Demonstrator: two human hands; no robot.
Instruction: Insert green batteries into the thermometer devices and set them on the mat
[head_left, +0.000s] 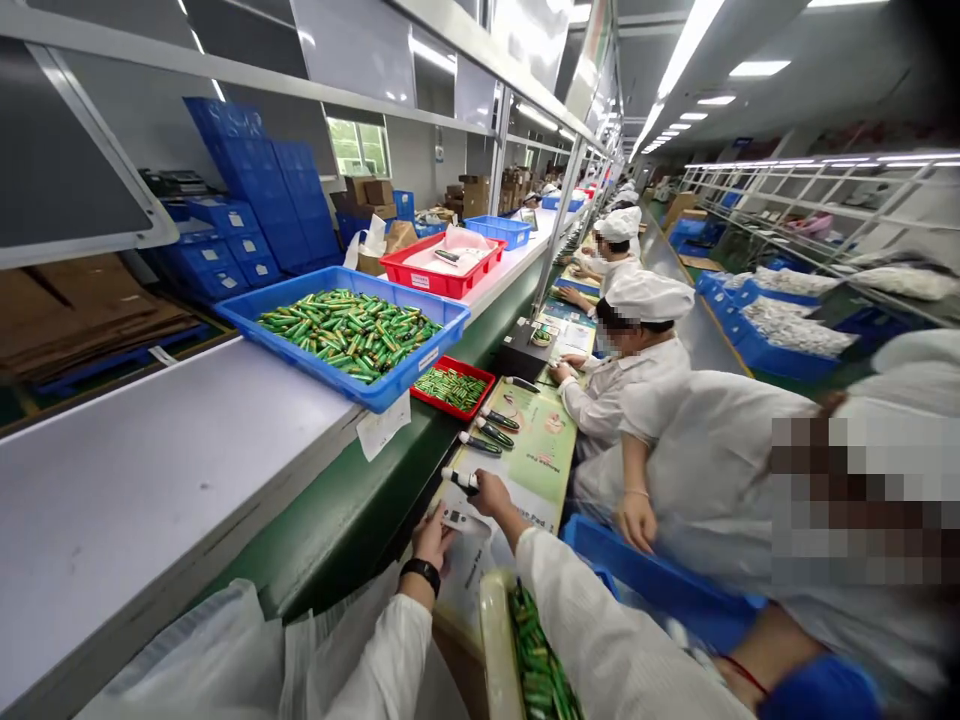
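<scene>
My left hand (430, 541), with a black band on its wrist, is closed on a white handheld device (459, 519) that has small dark spots on its face. Just beyond it, my right hand (493, 494) grips a black-and-white handheld device (459, 480) whose white end points left. Both hands are over a mat (536, 450) with printed pictures and lettering. Farther along this mat lie several similar dark devices with white ends (480, 443). Below my right forearm stands a pale bin (495, 640) holding green batteries (534, 660).
A blue tray (247, 312) heaped with green batteries sits on the raised white shelf (180, 430) at left. Under it is a red tray (491, 385) of more batteries. Co-workers in white (630, 370) sit along the right side, the nearest close to my right arm, beside a blue crate (645, 570).
</scene>
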